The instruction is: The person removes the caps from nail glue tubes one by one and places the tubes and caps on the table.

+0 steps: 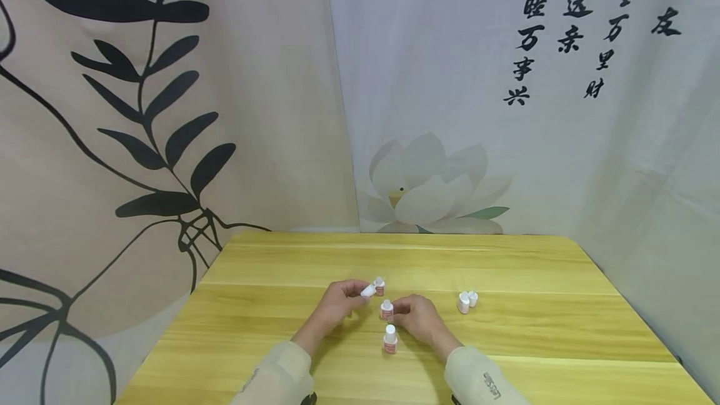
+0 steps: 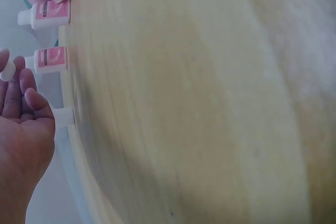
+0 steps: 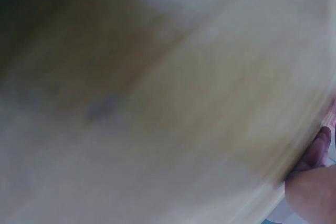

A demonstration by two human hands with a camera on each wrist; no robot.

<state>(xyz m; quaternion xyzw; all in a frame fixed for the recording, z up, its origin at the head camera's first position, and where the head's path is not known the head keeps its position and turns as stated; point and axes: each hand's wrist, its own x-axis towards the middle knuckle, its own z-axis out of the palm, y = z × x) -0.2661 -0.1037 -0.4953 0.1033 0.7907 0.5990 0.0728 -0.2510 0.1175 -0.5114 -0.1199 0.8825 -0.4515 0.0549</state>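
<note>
In the head view, three small white bottles with pink labels stand in a row: a back bottle (image 1: 380, 290), a middle bottle (image 1: 386, 312) and a front bottle (image 1: 390, 346). My left hand (image 1: 339, 302) pinches a small white cap (image 1: 368, 290) beside the back bottle. The left wrist view shows this cap (image 2: 8, 71) between fingertips and thumb of my left hand (image 2: 23, 145). With its fingertips, my right hand (image 1: 419, 319) holds the middle bottle from the right side. Only part of my right hand (image 3: 312, 182) shows at the right wrist view's edge.
Two small white caps, a nearer one (image 1: 464, 302) and a farther one (image 1: 473, 299), stand close together right of my right hand. The wooden table (image 1: 270, 267) reaches back to printed curtains (image 1: 292, 111). Much of the right wrist view is blurred table.
</note>
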